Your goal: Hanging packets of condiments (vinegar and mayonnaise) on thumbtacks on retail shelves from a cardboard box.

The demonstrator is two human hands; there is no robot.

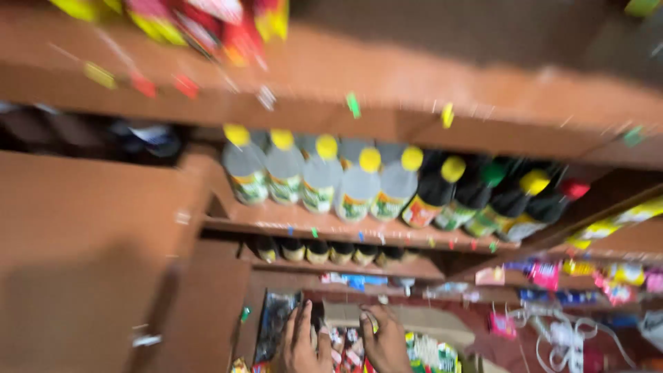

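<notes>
The picture is blurred by motion. My left hand (302,343) and my right hand (384,342) reach down at the bottom middle, palms down, onto a row of small red and white packets (343,349) standing in a cardboard box (421,319). The fingers of both hands lie on the packets; whether they grip any I cannot make out. Above them a wooden shelf (331,228) carries a row of clear bottles with yellow caps (324,176) and dark bottles (476,193) with yellow, green and red caps.
A lower shelf holds small dark bottles (324,250). Colourful packets (207,21) sit on the top shelf. A brown wooden panel (90,255) fills the left. Bright sachets (587,276) and white cord (566,335) lie at the right. Green packets (431,352) sit beside my right hand.
</notes>
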